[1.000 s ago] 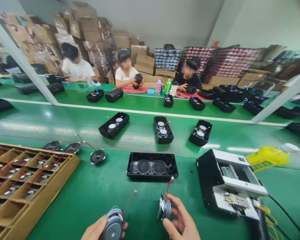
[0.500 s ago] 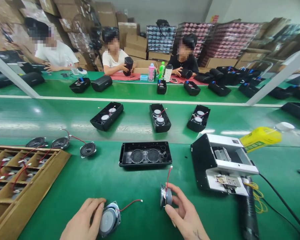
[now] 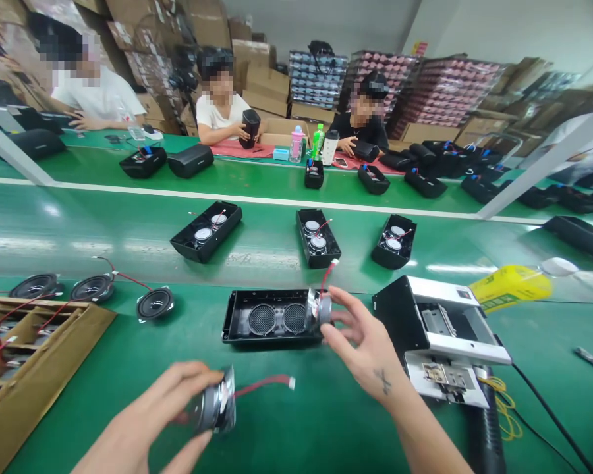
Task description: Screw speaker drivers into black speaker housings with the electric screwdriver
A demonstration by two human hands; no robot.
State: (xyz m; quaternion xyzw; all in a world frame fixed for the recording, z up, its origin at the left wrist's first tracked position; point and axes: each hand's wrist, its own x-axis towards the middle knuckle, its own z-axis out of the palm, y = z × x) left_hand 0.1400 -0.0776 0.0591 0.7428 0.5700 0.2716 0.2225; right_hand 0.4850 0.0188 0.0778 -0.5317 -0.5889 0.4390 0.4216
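My left hand (image 3: 178,411) is closed on a round speaker driver (image 3: 216,403), tilted on edge, with a red lead and white plug trailing right. In my right hand (image 3: 352,329) is a second speaker driver (image 3: 319,308), gripped by its magnet, its red lead pointing up. That driver is over the right part of a black speaker housing (image 3: 237,315), hiding its right end. Two round mesh grilles (image 3: 262,320) show inside the housing. Whether the right driver touches the housing I cannot tell.
At left are loose speaker drivers (image 3: 155,303) and a divided cardboard box (image 3: 69,349). A black-and-white machine (image 3: 445,329) and a yellow bottle (image 3: 511,289) stand right. Beyond lie housings with drivers (image 3: 318,237). Several people sit across the green bench.
My right hand has carried its driver forward, up to the housing. My left hand has raised its driver and turned it more on edge. The camera view has shifted slightly.
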